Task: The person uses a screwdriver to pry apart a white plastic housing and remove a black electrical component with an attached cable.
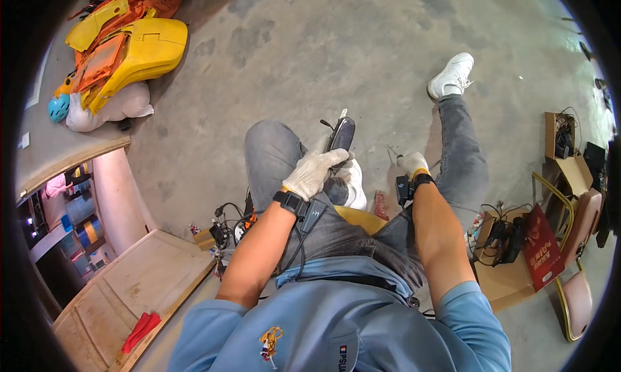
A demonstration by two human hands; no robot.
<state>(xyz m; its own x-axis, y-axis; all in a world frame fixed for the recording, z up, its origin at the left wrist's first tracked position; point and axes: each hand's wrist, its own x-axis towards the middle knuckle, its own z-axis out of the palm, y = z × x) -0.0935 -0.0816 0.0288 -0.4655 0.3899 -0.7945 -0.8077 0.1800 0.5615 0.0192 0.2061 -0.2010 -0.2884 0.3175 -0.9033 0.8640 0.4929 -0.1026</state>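
Observation:
My left hand (316,172), in a cream knitted work glove, is closed around the lower end of a dark, oblong, glossy-cased part (341,135). A pale metal tip and a short black stub stick out of its far end. This part is held above my left shoe (354,186), beside my bent left knee. To the right, my gloved right hand (413,164) is closed on a slim screwdriver (393,153), whose thin shaft points toward the far left. Most of its handle is hidden in the fist. The two hands are apart.
A red piece (381,206) lies on the floor between my legs. Yellow and orange plastic panels (150,45) are piled at the far left. Cardboard boxes with cables (503,237) and chairs (577,294) stand right; a wooden board (136,281) bearing a red glove lies left.

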